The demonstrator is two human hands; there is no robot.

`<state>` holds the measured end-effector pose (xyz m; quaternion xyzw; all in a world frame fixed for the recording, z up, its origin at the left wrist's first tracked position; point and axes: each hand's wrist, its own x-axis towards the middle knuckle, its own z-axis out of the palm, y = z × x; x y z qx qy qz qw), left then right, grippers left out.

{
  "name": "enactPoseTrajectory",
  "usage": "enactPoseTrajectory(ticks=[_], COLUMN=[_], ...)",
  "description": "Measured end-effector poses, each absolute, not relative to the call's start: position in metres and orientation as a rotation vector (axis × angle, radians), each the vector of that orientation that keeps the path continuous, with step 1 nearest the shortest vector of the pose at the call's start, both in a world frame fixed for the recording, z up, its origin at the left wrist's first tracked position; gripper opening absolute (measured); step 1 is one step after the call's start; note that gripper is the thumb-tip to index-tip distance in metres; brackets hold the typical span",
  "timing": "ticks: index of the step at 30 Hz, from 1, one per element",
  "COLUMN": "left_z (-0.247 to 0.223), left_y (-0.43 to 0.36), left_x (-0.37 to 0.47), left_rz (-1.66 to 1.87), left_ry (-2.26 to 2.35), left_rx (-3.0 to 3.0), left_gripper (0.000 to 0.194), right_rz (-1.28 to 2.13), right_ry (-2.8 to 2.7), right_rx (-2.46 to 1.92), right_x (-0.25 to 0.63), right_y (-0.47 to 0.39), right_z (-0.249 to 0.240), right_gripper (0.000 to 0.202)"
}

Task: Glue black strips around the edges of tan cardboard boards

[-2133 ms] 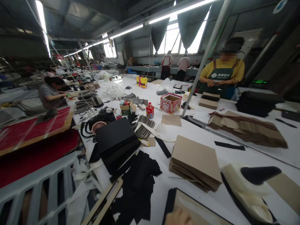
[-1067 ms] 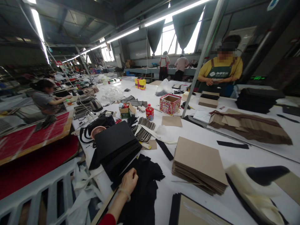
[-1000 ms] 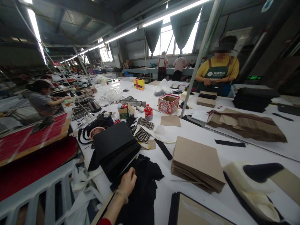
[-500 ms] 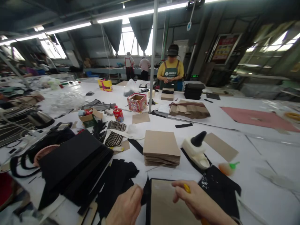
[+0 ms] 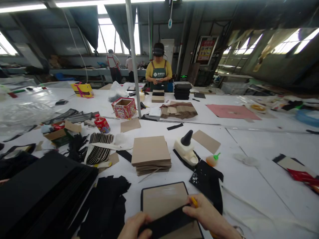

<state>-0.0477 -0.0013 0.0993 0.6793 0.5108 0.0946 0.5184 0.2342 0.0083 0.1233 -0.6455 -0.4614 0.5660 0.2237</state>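
A beige board (image 5: 164,197) with a black edging along its rim lies on the table right in front of me. Across its lower part a black strip (image 5: 169,221) runs slantwise between my two hands. The strip's left end is pinched by my left hand (image 5: 136,226), and its right end is between the thumb and fingers of my right hand (image 5: 205,212). A thin yellow-handled tool (image 5: 194,201) is also tucked in my right hand; its working end is hidden. Beyond the board stands a stack of beige boards (image 5: 151,152).
Black strips (image 5: 104,202) and large black sheets (image 5: 47,186) lie at left. A cream glue-holder-like container with a black cone (image 5: 186,146) stands right of the stack, near a small orange bottle (image 5: 211,161). A pole (image 5: 134,59) rises mid-table; a person (image 5: 159,71) stands beyond.
The black strip, earlier beside the board near my left hand, now stretches across it between both hands. My right hand has taken hold of its end. The view has turned right.
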Motion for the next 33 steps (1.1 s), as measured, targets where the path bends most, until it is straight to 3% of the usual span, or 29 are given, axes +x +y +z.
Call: enactPoseTrajectory(ticks=[1, 4, 7, 10, 18, 33], left_z=[0.093, 0.069, 0.053, 0.046, 0.03, 0.042], left_y=[0.002, 0.013, 0.027, 0.042, 0.062, 0.064], left_x=[-0.047, -0.043, -0.035, -0.029, -0.031, -0.035], left_rz=[0.263, 0.425, 0.469, 0.455, 0.469, 0.377], left_ry=[1.266, 1.349, 1.377, 1.47, 1.646, 1.776], left_rx=[1.546, 1.342, 1.165, 1.13, 1.276, 1.343], left_gripper=[0.009, 0.029, 0.047, 0.057, 0.041, 0.032], right_rz=[1.555, 1.483, 1.466, 1.397, 1.044, 0.972], right_ry=[-1.261, -1.232, -1.233, -1.292, -1.513, -1.56], right_rx=[-1.806, -1.94, -1.99, -2.016, -2.072, -2.139], right_x=[0.237, 0.241, 0.244, 0.247, 0.25, 0.253], right_y=[0.009, 0.017, 0.028, 0.039, 0.056, 0.062], right_z=[0.115, 0.097, 0.084, 0.075, 0.061, 0.045], right_gripper=[0.02, 0.024, 0.016, 0.015, 0.028, 0.032])
